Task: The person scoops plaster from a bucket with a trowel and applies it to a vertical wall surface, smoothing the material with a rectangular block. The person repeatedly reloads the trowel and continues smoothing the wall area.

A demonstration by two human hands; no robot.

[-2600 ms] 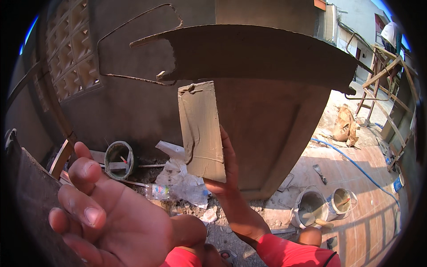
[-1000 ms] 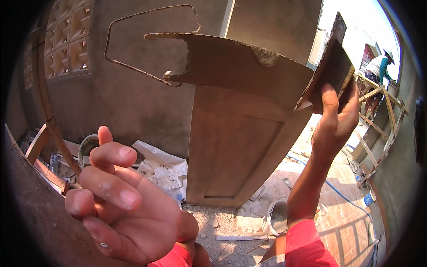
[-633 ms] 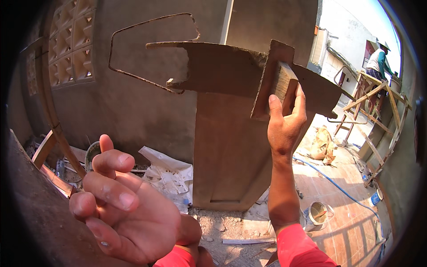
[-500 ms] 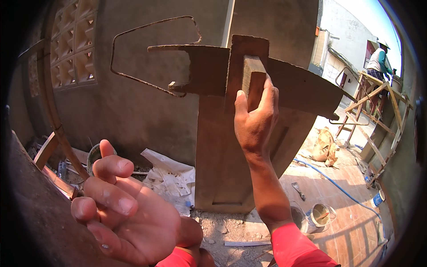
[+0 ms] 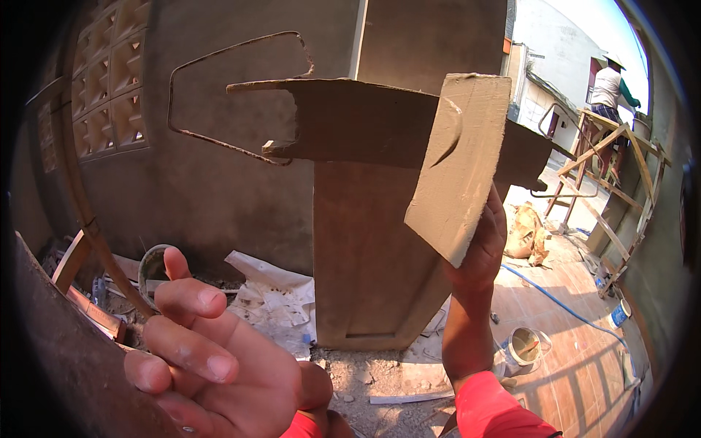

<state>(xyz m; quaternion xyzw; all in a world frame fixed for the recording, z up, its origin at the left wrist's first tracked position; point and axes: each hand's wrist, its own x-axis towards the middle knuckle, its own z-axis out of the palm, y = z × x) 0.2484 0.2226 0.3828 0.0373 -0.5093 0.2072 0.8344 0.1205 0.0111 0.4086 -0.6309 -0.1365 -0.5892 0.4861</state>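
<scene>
My right hand (image 5: 488, 244) grips a plastering float (image 5: 467, 150), whose flat, mortar-coated face is turned toward me. A small curved ridge of mortar marks that face. The handle and most of my fingers are hidden behind the board. Beyond the float, a freshly plastered ledge (image 5: 358, 120) with ragged edges tops a grey plastered pillar (image 5: 380, 255). My left hand (image 5: 226, 358) is palm up at the lower left, fingers apart and loosely curled, holding nothing.
A bent rusty rod (image 5: 219, 144) juts out at the ledge's left end. Buckets (image 5: 523, 350), a blue hose (image 5: 558, 310) and a torn sack (image 5: 524, 232) lie on the tiled floor at right. Another person (image 5: 607, 87) works by a wooden scaffold (image 5: 617, 139).
My right hand has pulled the float off the ledge, moved it right and turned its flat face toward me. My left hand stays nearly in place.
</scene>
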